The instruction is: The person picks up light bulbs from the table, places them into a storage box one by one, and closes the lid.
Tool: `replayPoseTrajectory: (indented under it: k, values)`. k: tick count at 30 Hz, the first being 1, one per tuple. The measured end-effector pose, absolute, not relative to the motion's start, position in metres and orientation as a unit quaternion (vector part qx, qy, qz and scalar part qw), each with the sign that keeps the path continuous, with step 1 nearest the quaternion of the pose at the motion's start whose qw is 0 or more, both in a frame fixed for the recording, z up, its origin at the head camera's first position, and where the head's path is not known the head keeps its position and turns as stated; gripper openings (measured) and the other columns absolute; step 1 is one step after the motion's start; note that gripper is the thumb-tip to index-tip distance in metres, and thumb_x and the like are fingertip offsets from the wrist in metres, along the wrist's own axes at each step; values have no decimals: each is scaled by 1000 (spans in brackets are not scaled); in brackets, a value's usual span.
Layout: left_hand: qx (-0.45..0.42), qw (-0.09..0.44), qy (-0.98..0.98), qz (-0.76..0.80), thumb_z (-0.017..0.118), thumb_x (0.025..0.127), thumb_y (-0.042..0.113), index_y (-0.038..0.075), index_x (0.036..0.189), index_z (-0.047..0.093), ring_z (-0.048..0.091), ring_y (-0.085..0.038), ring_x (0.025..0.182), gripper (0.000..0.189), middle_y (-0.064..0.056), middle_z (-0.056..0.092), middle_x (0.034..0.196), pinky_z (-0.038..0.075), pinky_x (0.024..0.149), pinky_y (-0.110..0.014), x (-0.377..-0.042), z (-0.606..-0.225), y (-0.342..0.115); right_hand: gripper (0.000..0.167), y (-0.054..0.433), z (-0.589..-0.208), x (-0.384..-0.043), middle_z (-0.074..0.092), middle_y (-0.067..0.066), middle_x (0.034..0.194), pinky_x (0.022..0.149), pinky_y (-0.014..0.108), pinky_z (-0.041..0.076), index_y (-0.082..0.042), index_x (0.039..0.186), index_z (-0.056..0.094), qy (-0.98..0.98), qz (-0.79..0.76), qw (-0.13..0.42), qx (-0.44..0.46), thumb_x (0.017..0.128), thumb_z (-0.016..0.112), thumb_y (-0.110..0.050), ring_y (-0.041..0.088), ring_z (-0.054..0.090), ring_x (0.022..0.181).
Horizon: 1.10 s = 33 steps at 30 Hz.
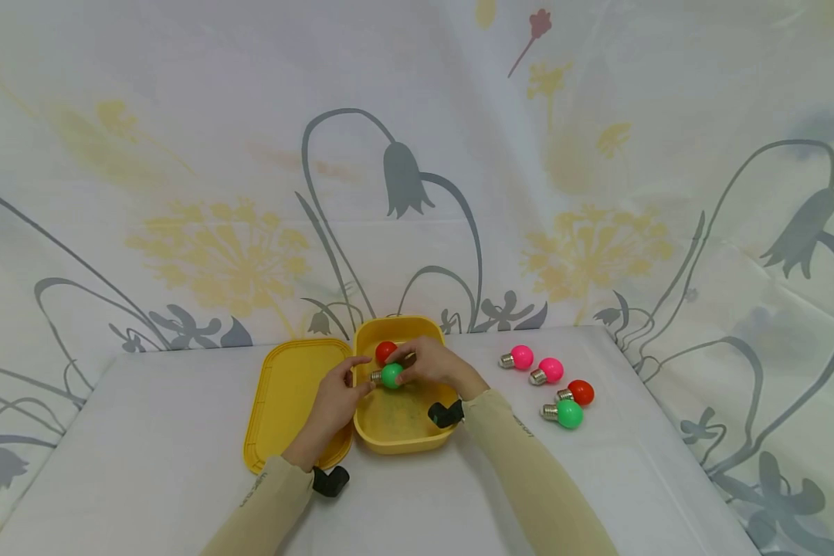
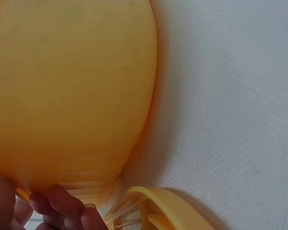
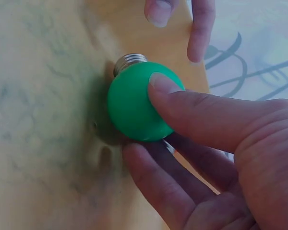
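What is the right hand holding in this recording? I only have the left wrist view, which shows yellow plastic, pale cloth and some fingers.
Observer: The right hand is pinching a green bulb.
Operator: Is any other bulb in the tub?
Observer: Yes, a red bulb sits towards its far end.
Operator: And are there bulbs outside it?
Observer: Four lie to the right: two pink bulbs, a second red bulb and a second green bulb.

L sleeve (image 1: pixel 267 510): sm. dark lettering (image 1: pixel 253 490), illeg. | R sleeve (image 1: pixel 538 471): same, illeg. | no txt readable
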<state>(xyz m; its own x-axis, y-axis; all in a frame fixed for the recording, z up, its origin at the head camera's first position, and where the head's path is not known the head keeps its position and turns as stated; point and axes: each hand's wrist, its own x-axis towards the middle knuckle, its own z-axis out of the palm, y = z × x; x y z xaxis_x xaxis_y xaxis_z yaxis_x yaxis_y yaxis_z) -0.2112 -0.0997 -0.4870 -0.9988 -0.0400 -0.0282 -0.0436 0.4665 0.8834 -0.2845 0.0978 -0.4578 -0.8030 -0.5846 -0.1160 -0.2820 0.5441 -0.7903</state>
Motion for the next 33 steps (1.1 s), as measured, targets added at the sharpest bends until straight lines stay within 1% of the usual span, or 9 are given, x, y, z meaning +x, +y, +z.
replayPoseTrajectory:
  k: [5,10,15,20,25,30,33]
  values:
    - [-29,6,857,515,70,91,11,13,131,63,44,-23,83,41,-7,41,83,34,65,-31,-212,-486,-99,31,97,-457,-284,70,6,114,90,31,51,-5,113,75,860,-399,183,-259,82,80,-4,20,64,101]
    - [-35,15,856,516,69,91,12,14,132,62,45,-25,91,42,-8,44,89,36,72,-34,-211,-486,-99,30,96,-459,-285,70,5,114,91,31,51,-7,113,75,864,-392,185,-257,82,79,-4,19,64,102]
    - [-39,16,854,519,69,91,12,14,132,62,46,-26,96,42,-9,46,94,37,76,-36,-211,-485,-99,31,96,-459,-285,70,5,115,92,32,51,-7,113,75,867,-387,183,-255,83,79,-4,20,64,104]
    - [-31,8,856,515,69,91,11,12,131,62,46,-26,92,40,-10,46,92,37,72,-34,-211,-486,-99,31,96,-459,-286,70,5,115,93,33,50,-7,114,74,870,-386,177,-252,83,79,-4,21,63,103]
    - [-31,7,855,517,69,91,12,13,131,63,46,-25,93,40,-9,47,94,37,74,-35,-212,-487,-100,32,96,-458,-285,69,4,116,96,35,48,-7,114,74,873,-384,174,-244,83,79,-4,21,62,104]
    - [-28,7,854,520,69,91,11,13,131,63,45,-25,88,40,-8,43,88,35,70,-34,-212,-487,-100,32,96,-457,-285,70,3,114,98,36,47,-8,115,74,875,-381,170,-246,83,78,-4,21,62,105]
    - [-31,9,854,519,69,91,11,13,131,63,45,-25,90,41,-8,44,89,36,72,-35,-212,-487,-99,32,97,-458,-285,71,3,113,99,36,47,-7,116,74,874,-383,166,-251,84,77,-3,21,63,106]
